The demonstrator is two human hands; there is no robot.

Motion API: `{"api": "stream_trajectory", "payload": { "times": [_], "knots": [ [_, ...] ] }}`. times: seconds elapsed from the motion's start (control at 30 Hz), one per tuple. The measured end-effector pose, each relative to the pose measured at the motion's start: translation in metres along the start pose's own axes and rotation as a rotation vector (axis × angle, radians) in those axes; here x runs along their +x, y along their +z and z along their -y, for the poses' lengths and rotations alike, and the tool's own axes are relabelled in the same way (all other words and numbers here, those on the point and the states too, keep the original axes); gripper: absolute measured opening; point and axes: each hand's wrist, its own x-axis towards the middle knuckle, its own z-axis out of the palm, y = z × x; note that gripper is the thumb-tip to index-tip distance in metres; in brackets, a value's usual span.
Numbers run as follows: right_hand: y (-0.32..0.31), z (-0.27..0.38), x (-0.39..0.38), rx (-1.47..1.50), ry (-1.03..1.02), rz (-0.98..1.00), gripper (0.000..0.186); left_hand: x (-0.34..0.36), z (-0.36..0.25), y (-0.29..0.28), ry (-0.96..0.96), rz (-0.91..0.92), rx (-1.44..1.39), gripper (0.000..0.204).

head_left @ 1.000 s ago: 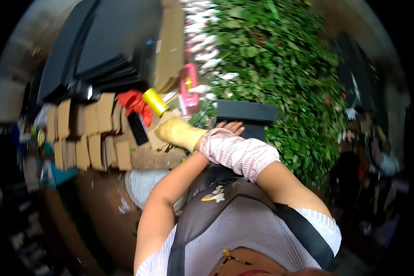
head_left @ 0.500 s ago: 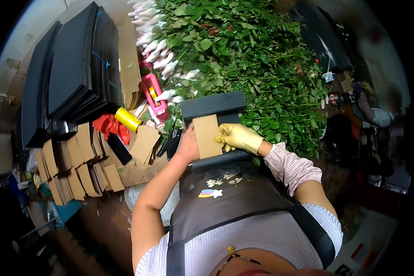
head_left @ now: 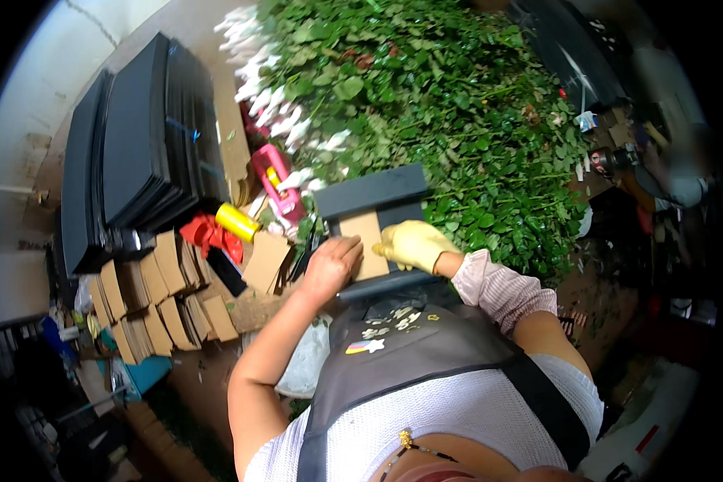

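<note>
A: Quick one, what's changed?
B: Half a second ago the card (head_left: pixel 363 227) covers the bare fingertips; now the left hand (head_left: pixel 333 269) lies over its left side. Probably being steadied or lined up.

A: Grip?
B: Left fingers nearly together, slightly bent, on top; can't tell if they pinch. Right hand (head_left: pixel 416 246), in a yellow glove, curls at the right edge; can't tell how firmly, fingertips are hidden.

A: Card's location?
B: Between the hands, just below the black strip (head_left: pixel 369 191), which looks smooth now, ridges out of view.

A: Materials?
B: Card: stiff, tan, matte, rectangular. Glove: wrinkled, rubbery-looking. Sleeve cover (head_left: pixel 506 285): pinkish, gathered fabric. Leaves (head_left: pixel 490 145): glossy, green, heaped. Yellow roll (head_left: pixel 237 222): shiny cylinder, touching or near crumpled red plastic (head_left: pixel 209 238).
</note>
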Motion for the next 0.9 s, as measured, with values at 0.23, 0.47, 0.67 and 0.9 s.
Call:
{"api": "stream_trajectory", "payload": {
  "times": [0.23,0.47,0.67,0.9],
  "knots": [
    [-0.101,-0.066,0.064,-0.549,-0.317,-1.171,0.028,0.008,-0.013,-0.001,-0.082,0.061,0.082,0.027],
    [-0.165,-0.087,0.105,-0.547,-0.088,-0.878,0.019,-0.005,-0.005,0.002,-0.077,0.136,0.17,0.032],
    [-0.159,-0.059,-0.047,-0.53,-0.637,-1.289,0.014,-0.005,-0.01,-0.008,-0.156,0.187,0.039,0.05],
    [-0.07,-0.163,-0.126,-0.473,-0.031,-0.414,0.008,-0.007,-0.006,-0.012,-0.372,0.192,-0.405,0.111]
  ]
}}
